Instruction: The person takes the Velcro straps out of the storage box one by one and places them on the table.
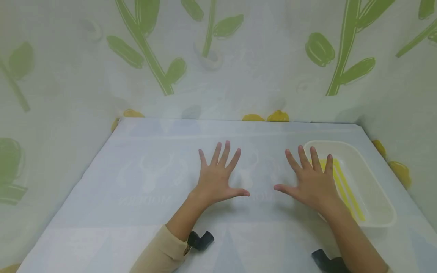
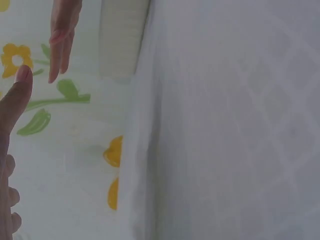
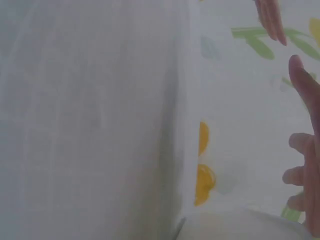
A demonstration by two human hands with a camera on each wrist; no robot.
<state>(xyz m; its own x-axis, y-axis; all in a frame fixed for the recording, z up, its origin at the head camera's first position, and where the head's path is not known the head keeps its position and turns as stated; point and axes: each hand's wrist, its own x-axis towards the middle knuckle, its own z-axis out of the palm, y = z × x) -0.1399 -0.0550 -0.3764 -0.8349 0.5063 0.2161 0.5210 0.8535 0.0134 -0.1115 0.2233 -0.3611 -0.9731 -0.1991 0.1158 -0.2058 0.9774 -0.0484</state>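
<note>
Fingers spread wide, my left hand (image 1: 216,180) is held above the middle of the table and touches nothing. My right hand (image 1: 312,184) is likewise spread, held apart from the left and in front of the near-left side of a white plastic tray (image 1: 370,189). Yellow strips (image 1: 346,189) show inside that tray, partly hidden by the right hand and forearm. In the left wrist view the left thumb (image 2: 17,97) points toward the other hand (image 2: 64,40). The right wrist view shows the right hand (image 3: 310,170) at its right edge.
A pale patterned cloth (image 1: 143,212) covers the table. Walls hung with leaf-printed fabric (image 1: 246,76) enclose the back and both sides. Each wrist carries a black device, one by the left cuff (image 1: 201,240) and one by the right forearm (image 1: 327,261).
</note>
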